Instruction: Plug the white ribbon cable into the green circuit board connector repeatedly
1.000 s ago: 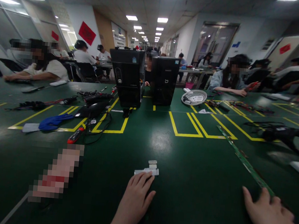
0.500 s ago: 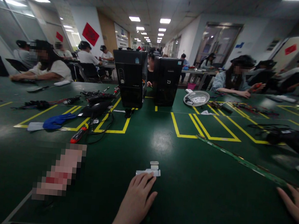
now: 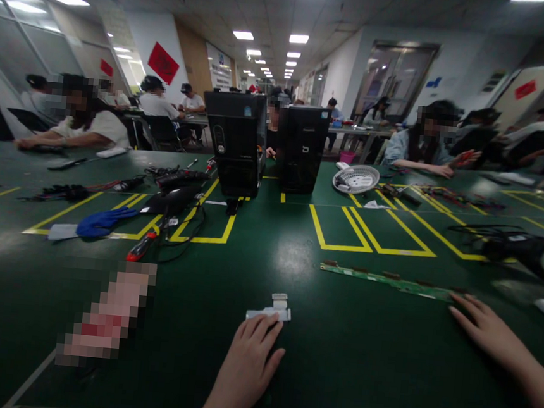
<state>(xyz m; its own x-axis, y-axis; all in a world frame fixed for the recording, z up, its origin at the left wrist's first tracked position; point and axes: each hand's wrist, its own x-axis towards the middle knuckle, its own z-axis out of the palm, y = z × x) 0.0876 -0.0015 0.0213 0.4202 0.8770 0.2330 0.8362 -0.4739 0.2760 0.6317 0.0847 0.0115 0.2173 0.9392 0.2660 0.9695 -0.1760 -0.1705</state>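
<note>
My left hand (image 3: 249, 357) lies flat on the green table, fingers stretched out. Its fingertips rest on a small flat white piece (image 3: 267, 313) with a connector-like tab at its far side. To the right, my right hand (image 3: 481, 321) reaches in low over the table with fingers extended and thumb apart. Its fingertips touch the right end of a long, narrow green circuit board strip (image 3: 389, 280). The strip lies nearly level across the table, pointing left; its far end is apart from my left hand.
Two black computer towers (image 3: 234, 143) stand at the back centre. On the left are a blue glove (image 3: 103, 221), a red-handled screwdriver (image 3: 142, 245), black cables and a pixelated pinkish item (image 3: 112, 317). A white basket (image 3: 356, 178) sits back right. Other people sit around the tables.
My right hand has come leftward and a little away from me, and the circuit board strip has shifted left and turned more level. My left hand has stayed on the white piece.
</note>
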